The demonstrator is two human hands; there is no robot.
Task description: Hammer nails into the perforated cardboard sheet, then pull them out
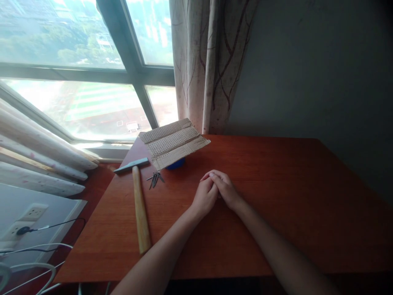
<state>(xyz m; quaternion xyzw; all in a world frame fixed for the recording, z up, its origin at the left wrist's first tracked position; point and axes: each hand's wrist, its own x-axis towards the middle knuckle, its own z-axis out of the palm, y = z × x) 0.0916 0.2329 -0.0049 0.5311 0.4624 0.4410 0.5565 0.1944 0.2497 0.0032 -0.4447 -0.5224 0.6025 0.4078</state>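
My left hand and my right hand are clasped together over the middle of the desk, fingers folded closed against each other. No object shows between them, though the inner fingers are partly hidden. Left of them lies a small pile of nails. Beyond the nails, a tilted piece of perforated cardboard rests on a blue object, mostly covered by it. A hammer lies farther left, its wooden handle pointing towards me and its metal head away; my left forearm passes close to the handle's end.
The reddish-brown wooden desk stands by a window with curtains. Wall sockets with a black plug and several loose cables are low on the left, beyond the desk's edge. A dark wall rises behind.
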